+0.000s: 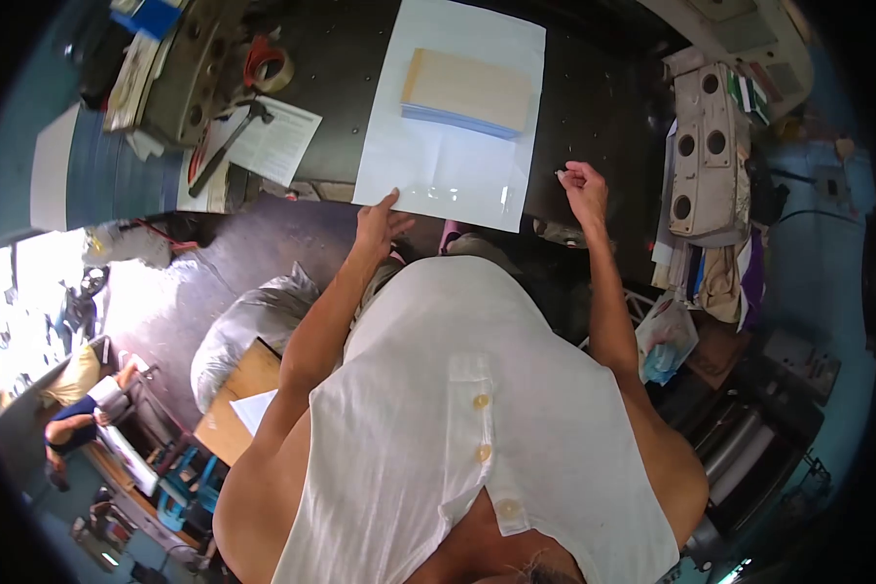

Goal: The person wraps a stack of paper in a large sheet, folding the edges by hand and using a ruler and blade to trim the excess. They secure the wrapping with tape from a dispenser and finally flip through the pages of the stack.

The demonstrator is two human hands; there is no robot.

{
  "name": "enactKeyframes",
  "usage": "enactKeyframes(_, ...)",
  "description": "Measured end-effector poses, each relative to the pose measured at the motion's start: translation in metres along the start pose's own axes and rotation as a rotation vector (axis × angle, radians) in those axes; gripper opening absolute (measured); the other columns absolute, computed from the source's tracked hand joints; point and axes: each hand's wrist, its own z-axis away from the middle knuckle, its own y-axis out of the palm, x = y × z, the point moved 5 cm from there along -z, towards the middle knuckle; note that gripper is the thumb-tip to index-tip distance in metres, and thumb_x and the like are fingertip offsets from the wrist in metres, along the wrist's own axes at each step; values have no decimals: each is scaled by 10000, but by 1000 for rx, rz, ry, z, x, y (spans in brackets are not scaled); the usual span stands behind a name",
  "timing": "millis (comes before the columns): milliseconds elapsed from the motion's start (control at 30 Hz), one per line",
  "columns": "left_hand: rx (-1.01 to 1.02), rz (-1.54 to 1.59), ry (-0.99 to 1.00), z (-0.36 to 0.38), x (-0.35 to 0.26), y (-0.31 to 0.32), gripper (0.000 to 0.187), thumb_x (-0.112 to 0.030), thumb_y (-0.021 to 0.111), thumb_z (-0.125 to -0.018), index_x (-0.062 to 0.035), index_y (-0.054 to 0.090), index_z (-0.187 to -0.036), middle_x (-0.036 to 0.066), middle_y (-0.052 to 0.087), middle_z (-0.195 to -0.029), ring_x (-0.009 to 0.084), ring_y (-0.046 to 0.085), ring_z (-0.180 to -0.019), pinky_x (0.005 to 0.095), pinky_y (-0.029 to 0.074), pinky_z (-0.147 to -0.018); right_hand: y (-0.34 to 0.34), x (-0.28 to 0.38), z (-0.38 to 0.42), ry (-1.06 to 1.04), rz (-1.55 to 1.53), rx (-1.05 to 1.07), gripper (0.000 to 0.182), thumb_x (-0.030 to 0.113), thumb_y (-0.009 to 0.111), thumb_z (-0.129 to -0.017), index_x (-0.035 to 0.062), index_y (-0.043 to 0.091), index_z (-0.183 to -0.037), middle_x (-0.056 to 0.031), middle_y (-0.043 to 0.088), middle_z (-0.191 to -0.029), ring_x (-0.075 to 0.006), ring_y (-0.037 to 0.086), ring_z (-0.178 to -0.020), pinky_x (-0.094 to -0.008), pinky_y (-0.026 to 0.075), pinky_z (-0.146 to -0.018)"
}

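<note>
A large white sheet [438,180] lies on the dark table and reaches its near edge. On the sheet rests a block of stacked paper [469,86] with a tan top and bluish-white sides. My left hand [376,226] is at the sheet's near left corner, one finger touching the paper and the others spread just off the edge. To the right of the sheet, above the dark tabletop, is my right hand [586,190]. Its fingers are pinched together, and a tiny pale spot shows at the tips, too small to name.
A hammer [226,154] lies on a printed page [274,141] at left, near a tape roll [274,70]. A metal block with round holes [709,146] stands right. Below left are a grey plastic bag [253,326] and a seated person [83,419].
</note>
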Motion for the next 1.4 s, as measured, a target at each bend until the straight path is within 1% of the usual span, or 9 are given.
enactKeyframes(267,-200,-94,10,15,-43,-11,428,-248,720,-914,16,569,-1216,127,670,-1041,233,690,-850,418,614,-702,23,-19,-12,22,-278,52,313,143,774,-855,4,686,-1122,-84,738,-924,-132,700,-802,-279,564,-712)
enactKeyframes(467,-181,-503,8,-11,-115,-8,258,-341,656,-944,-94,717,-991,55,680,-1070,141,664,-890,321,526,-692,39,-2,-73,124,-382,20,528,104,783,-852,-50,562,-1305,-178,709,-1140,-196,710,-955,-312,582,-811)
enactKeyframes(633,73,-631,58,-94,-193,54,576,-461,655,-937,-80,561,-1359,93,647,-1242,176,641,-1061,360,505,-866,51,49,-153,79,-112,-50,656,221,784,-820,-66,526,-1350,-244,658,-1249,-306,696,-1072,-380,565,-891)
enactKeyframes(800,158,-744,129,-161,-234,116,573,-453,685,-922,-50,600,-1320,112,682,-1189,207,650,-1078,355,500,-898,69,69,-193,226,-128,0,662,265,814,-759,-108,583,-1254,-256,681,-1190,-351,691,-1073,-396,542,-910)
enactKeyframes(967,189,-789,186,-189,-246,160,500,-333,750,-896,-2,640,-1253,124,713,-1124,215,683,-1011,359,520,-908,84,49,-213,337,-459,-139,280,128,829,-735,-41,701,-919,-100,686,-912,-197,636,-794,-345,502,-733)
enactKeyframes(1067,265,-717,157,-220,-240,168,441,-261,742,-917,12,631,-1245,141,694,-1179,228,669,-1083,394,522,-968,96,40,-220,433,-503,116,333,87,797,-716,-81,693,-983,-148,716,-870,-202,663,-816,-331,508,-737)
enactKeyframes(1200,204,-613,238,-225,-234,170,319,-112,778,-870,35,678,-1133,148,730,-1029,208,713,-869,375,596,-791,86,66,-199,197,-344,-70,152,86,751,-806,-21,715,-907,-69,686,-767,-137,600,-688,-325,470,-653)
enactKeyframes(1233,182,-571,253,-227,-234,168,281,-64,788,-839,62,679,-1066,161,732,-978,214,716,-795,371,603,-725,72,89,-188,193,-289,-90,84,74,736,-857,3,699,-883,28,584,-685,-71,489,-628,-283,409,-596)
enactKeyframes(1400,279,-503,291,-237,-238,171,275,-42,783,-837,79,676,-1059,172,730,-966,213,708,-799,374,603,-718,70,77,-200,214,-203,-69,73,34,740,-844,1,708,-901,55,533,-670,-52,430,-616,-262,362,-563)
